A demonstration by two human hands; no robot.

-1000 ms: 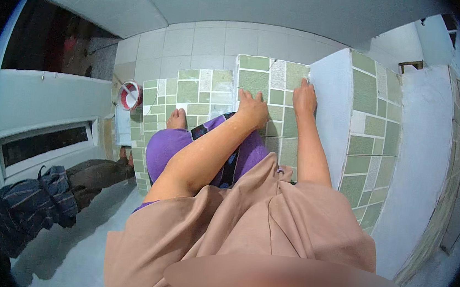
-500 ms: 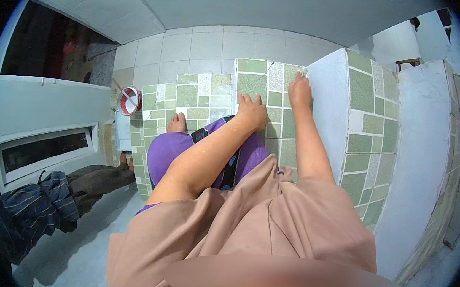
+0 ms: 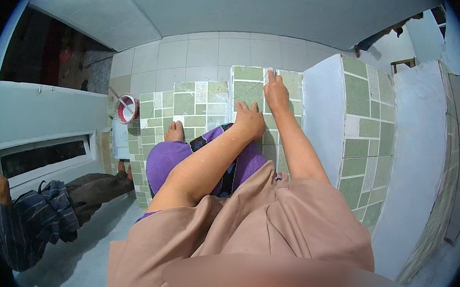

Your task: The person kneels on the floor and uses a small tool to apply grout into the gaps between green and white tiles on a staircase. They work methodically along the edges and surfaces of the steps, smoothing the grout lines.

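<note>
Green and white patterned tiles [image 3: 248, 94] cover the stepped ledge in front of me. My left hand [image 3: 250, 121] lies on them with its fingers spread, empty. Beyond it and to its right, my right hand [image 3: 277, 92] is closed, its fingertips at the tiled step's far edge. Whatever it may pinch there is hidden or too small to name. My bare foot [image 3: 174, 131] rests on the lower step, below my purple patterned garment [image 3: 170, 160].
Left of the steps stands a red and white bucket [image 3: 120, 114] with a stick in it. A person in a striped shirt [image 3: 40, 216] is at the lower left. A pale blue wall [image 3: 322, 105] and another tiled ledge [image 3: 358, 139] rise on my right.
My right hand has moved left along the far edge of the tiles, closer to my left hand, which stays in place. The other person's forearm has come into view at the left.
</note>
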